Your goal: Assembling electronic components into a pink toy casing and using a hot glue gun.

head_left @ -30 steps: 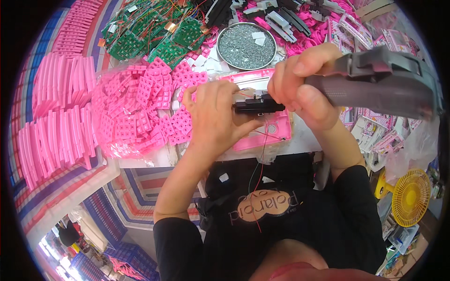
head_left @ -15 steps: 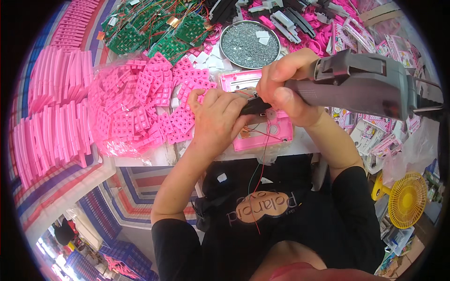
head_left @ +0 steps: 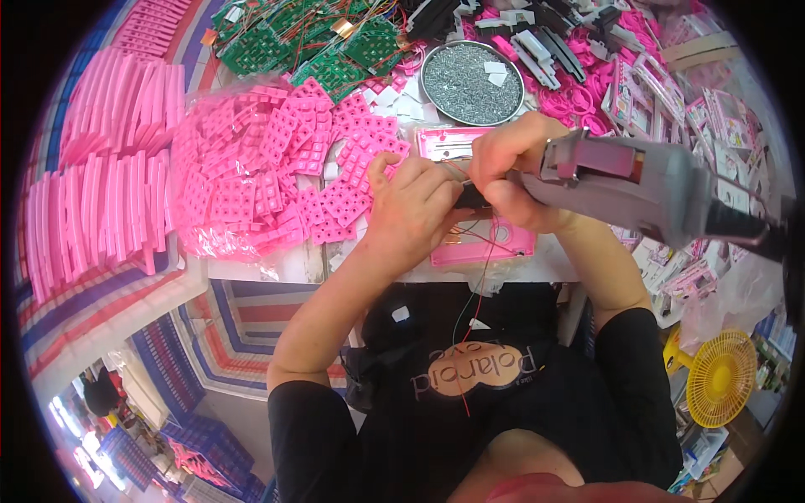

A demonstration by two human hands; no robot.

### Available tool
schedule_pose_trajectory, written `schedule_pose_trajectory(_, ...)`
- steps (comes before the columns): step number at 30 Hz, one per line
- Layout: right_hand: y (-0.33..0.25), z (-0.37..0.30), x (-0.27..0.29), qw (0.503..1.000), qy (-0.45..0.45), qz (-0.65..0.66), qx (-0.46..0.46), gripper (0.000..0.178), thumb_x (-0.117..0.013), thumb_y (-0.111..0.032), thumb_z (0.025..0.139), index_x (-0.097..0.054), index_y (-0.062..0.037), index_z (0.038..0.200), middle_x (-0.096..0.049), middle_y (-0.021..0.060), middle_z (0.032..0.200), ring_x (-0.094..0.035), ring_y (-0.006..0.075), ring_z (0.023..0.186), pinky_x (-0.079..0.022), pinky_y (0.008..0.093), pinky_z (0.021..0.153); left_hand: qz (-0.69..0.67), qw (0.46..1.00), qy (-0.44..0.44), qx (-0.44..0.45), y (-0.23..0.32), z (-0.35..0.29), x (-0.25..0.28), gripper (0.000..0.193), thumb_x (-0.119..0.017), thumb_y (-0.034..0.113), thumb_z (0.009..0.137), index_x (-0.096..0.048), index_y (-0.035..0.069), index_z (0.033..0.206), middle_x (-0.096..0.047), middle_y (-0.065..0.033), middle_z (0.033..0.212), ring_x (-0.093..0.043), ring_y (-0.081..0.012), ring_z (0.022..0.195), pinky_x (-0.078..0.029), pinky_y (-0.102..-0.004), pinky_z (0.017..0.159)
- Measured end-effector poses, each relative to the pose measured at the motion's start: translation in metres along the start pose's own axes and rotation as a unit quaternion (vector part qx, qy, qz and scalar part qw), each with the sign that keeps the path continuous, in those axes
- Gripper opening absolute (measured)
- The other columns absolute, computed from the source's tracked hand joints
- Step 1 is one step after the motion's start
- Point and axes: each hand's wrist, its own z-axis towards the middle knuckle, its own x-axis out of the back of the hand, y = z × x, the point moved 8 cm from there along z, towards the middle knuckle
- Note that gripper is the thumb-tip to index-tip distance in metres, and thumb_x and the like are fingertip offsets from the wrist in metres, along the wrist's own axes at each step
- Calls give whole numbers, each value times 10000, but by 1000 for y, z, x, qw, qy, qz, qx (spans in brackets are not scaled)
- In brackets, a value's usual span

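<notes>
My right hand [head_left: 521,172] is wrapped round a grey electric screwdriver [head_left: 625,189], whose body points off to the right with a black cord end. Its tip is hidden behind my fingers. My left hand [head_left: 411,205] pinches a small black plastic part [head_left: 475,198] right beside the fingers of my right hand. Below this part lies a pink plastic casing [head_left: 507,245] at the table's near edge, partly covered by my hands. Thin red and dark wires [head_left: 480,310] trail from there over the edge and down in front of my black shirt.
Pink keypads [head_left: 251,180] spill from a clear bag on the left, beside rows of pink panels [head_left: 101,210]. Green circuit boards [head_left: 360,50], a round tray of screws [head_left: 430,80] and black parts [head_left: 545,54] lie behind. Printed pieces [head_left: 721,117] and a yellow fan [head_left: 719,377] are right.
The whole view has shifted, so the table's things appear farther right. The screwdriver's rear end has swung lower in the picture. Both hands stay close together and keep their holds.
</notes>
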Motion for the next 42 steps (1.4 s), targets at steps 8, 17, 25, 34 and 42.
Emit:
schedule_pose_trajectory(8, 21, -19, 35, 990, 11, -24, -141, 668, -880, -190, 733, -595, -58, 1323, -670, 80, 1185, -579, 217, 1060, -481, 389, 891, -21, 997, -15, 67, -25, 6, 0, 339, -806, 304, 770, -677, 145, 1040, -665, 1, 1069, -575, -244, 1113, -269, -521, 1018)
schedule_pose_trajectory(17, 54, -26, 45, 961, -71, -181, -197, 293, -680, -126, 900, -658, -44, 1180, -675, 103, 943, -605, 194, 808, -482, 335, 707, -98, 973, 110, 178, -36, -14, -4, 635, -783, 295, 825, -506, 39, 1336, -707, -29, 1059, -559, -258, 1135, -251, -501, 1048)
schedule_pose_trajectory(25, 43, -6, 39, 896, -14, -432, -97, 296, -710, -219, 870, -649, -79, 1124, -666, 91, 920, -625, 287, 912, -521, 410, 755, 85, 986, 22, 142, -2, -6, -9, 604, -756, 290, 811, -580, 72, 1346, -648, -84, 1154, -533, -302, 1160, -274, -500, 1036)
schedule_pose_trajectory(34, 48, -25, 21, 926, -144, -350, -9, 424, -738, -143, 745, -656, -100, 1159, -658, 61, 1045, -571, 302, 1087, -510, 425, 910, 101, 986, 4, 135, -1, 1, -9, 574, -767, 322, 794, -630, 92, 1302, -615, -92, 1141, -521, -296, 1162, -287, -497, 1014)
schedule_pose_trajectory(42, 55, -39, 15, 909, -61, -412, -18, 372, -680, -150, 802, -661, -87, 1168, -687, 71, 1138, -618, 265, 1137, -488, 440, 929, 137, 986, -41, 90, 3, 23, 2, 446, -769, 323, 788, -699, 77, 1153, -623, -104, 1178, -549, -301, 1155, -358, -557, 1012)
